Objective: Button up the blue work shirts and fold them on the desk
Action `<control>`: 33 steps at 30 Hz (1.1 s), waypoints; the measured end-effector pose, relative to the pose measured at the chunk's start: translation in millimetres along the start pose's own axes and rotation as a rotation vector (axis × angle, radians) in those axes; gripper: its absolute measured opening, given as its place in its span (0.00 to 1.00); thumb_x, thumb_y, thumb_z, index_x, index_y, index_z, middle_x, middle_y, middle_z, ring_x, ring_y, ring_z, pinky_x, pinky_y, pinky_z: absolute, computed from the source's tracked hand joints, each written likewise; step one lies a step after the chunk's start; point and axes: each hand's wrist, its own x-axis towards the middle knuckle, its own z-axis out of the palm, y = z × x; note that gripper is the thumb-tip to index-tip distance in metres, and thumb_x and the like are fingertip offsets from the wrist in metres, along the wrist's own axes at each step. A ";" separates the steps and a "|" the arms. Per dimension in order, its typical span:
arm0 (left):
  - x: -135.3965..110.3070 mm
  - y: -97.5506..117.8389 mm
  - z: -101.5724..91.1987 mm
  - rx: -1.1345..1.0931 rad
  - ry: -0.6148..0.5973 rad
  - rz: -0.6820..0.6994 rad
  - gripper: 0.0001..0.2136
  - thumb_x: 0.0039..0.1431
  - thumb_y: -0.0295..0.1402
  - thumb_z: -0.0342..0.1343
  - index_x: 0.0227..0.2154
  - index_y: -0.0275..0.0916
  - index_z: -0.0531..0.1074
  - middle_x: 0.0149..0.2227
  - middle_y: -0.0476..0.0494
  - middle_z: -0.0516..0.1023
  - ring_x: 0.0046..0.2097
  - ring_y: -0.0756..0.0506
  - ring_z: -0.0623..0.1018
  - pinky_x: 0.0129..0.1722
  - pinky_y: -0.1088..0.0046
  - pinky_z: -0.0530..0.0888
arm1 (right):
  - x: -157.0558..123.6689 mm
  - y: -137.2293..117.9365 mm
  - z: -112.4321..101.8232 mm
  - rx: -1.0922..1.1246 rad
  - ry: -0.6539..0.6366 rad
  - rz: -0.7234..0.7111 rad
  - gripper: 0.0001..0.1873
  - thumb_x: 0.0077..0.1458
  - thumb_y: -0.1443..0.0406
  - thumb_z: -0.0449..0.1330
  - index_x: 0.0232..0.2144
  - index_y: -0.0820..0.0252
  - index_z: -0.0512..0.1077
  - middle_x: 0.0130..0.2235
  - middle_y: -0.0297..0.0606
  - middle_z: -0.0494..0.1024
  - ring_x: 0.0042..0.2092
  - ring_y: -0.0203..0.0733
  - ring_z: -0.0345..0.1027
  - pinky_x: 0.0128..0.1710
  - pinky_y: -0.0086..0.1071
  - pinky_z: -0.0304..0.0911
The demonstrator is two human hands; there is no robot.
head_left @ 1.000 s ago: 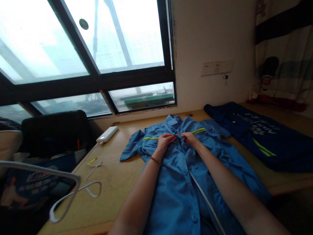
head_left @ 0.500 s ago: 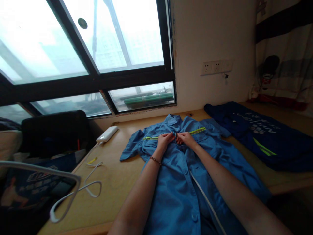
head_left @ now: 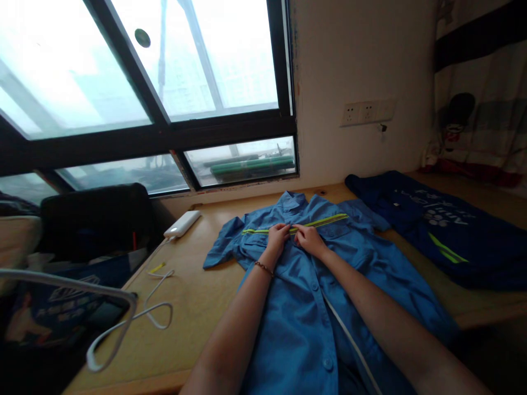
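A blue short-sleeved work shirt (head_left: 296, 307) lies front up on the wooden table, its collar toward the window. Yellow reflective strips (head_left: 329, 220) cross its chest. At the front opening, on the chest, my left hand (head_left: 278, 237) pinches the shirt's edge, a beaded bracelet on its wrist. Close beside it on the right, my right hand (head_left: 308, 239) has its fingers closed on the placket. Any button between the fingertips is hidden. Below the hands the placket hangs partly apart, with buttons (head_left: 328, 364) showing along it.
A folded dark blue garment (head_left: 436, 225) with white print lies at the right. On the table's left are a white power bank (head_left: 183, 225) and a looped white cable (head_left: 158, 307). Behind the table are a window (head_left: 230, 126) and wall sockets (head_left: 368, 112). A black chair (head_left: 96, 219) stands left.
My hands have lowered the lifted placket flatter onto the chest, so the gap beneath it has closed and the reflective strip lines up more. Both hands remain at the same place.
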 end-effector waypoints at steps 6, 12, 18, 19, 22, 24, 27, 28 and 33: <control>4.5 -0.3 0.9 -0.181 0.085 -0.085 0.09 0.38 0.22 0.60 0.23 0.33 0.65 0.18 0.51 0.67 0.21 0.53 0.70 0.22 0.79 0.67 | 3.2 6.6 3.4 0.028 0.209 -0.081 0.19 0.50 0.73 0.45 0.42 0.65 0.68 0.37 0.41 0.71 0.39 0.37 0.64 0.43 0.29 0.59; 6.7 -0.5 0.7 -0.207 0.090 -0.109 0.10 0.41 0.21 0.60 0.25 0.34 0.63 0.19 0.51 0.67 0.22 0.52 0.71 0.23 0.78 0.69 | 2.7 7.5 6.4 -0.046 0.232 -0.107 0.23 0.49 0.74 0.45 0.47 0.64 0.66 0.41 0.43 0.65 0.44 0.38 0.60 0.48 0.30 0.56; 7.9 0.1 1.3 -0.271 0.066 -0.137 0.11 0.43 0.18 0.56 0.24 0.35 0.60 0.19 0.51 0.67 0.21 0.54 0.71 0.22 0.79 0.67 | 4.0 14.7 9.9 -0.021 0.223 -0.083 0.23 0.49 0.74 0.45 0.47 0.64 0.66 0.41 0.42 0.65 0.44 0.38 0.60 0.48 0.31 0.56; 7.9 0.5 1.2 -0.279 0.058 -0.140 0.11 0.42 0.18 0.56 0.24 0.35 0.60 0.19 0.52 0.66 0.21 0.54 0.70 0.21 0.80 0.67 | 3.9 15.2 9.5 -0.005 0.227 -0.088 0.23 0.49 0.74 0.45 0.48 0.63 0.66 0.41 0.42 0.66 0.44 0.38 0.60 0.48 0.31 0.56; 6.9 1.9 0.9 -0.296 0.032 -0.143 0.11 0.42 0.18 0.57 0.24 0.35 0.60 0.18 0.52 0.66 0.19 0.54 0.69 0.20 0.80 0.65 | 3.8 16.0 8.7 0.050 0.238 -0.135 0.25 0.49 0.75 0.45 0.49 0.58 0.64 0.41 0.40 0.66 0.43 0.38 0.61 0.47 0.32 0.57; 5.5 2.8 0.8 -0.307 0.019 -0.135 0.11 0.41 0.19 0.58 0.24 0.35 0.60 0.19 0.52 0.66 0.20 0.54 0.69 0.20 0.80 0.65 | 4.2 17.4 9.4 0.069 0.243 -0.161 0.25 0.48 0.75 0.46 0.49 0.57 0.65 0.40 0.39 0.66 0.43 0.38 0.61 0.47 0.31 0.57; 2.8 3.3 1.1 -0.319 0.020 -0.116 0.12 0.40 0.20 0.59 0.25 0.35 0.61 0.20 0.51 0.67 0.21 0.53 0.70 0.21 0.80 0.66 | 5.6 21.6 12.4 0.062 0.237 -0.151 0.24 0.47 0.74 0.47 0.48 0.59 0.67 0.40 0.40 0.64 0.43 0.38 0.60 0.48 0.31 0.57; 2.1 3.0 1.2 -0.322 0.027 -0.109 0.12 0.40 0.20 0.59 0.25 0.35 0.61 0.20 0.51 0.67 0.21 0.53 0.70 0.21 0.80 0.66 | 6.1 23.5 13.5 0.057 0.228 -0.137 0.24 0.47 0.74 0.48 0.47 0.59 0.67 0.40 0.40 0.64 0.43 0.38 0.61 0.48 0.31 0.57; 2.7 -1.0 1.2 -0.313 0.081 -0.065 0.17 0.36 0.20 0.61 0.29 0.36 0.60 0.21 0.53 0.68 0.22 0.53 0.71 0.22 0.79 0.66 | 9.7 29.6 15.0 0.060 0.168 -0.037 0.24 0.46 0.73 0.49 0.47 0.59 0.67 0.40 0.40 0.65 0.42 0.38 0.61 0.47 0.32 0.57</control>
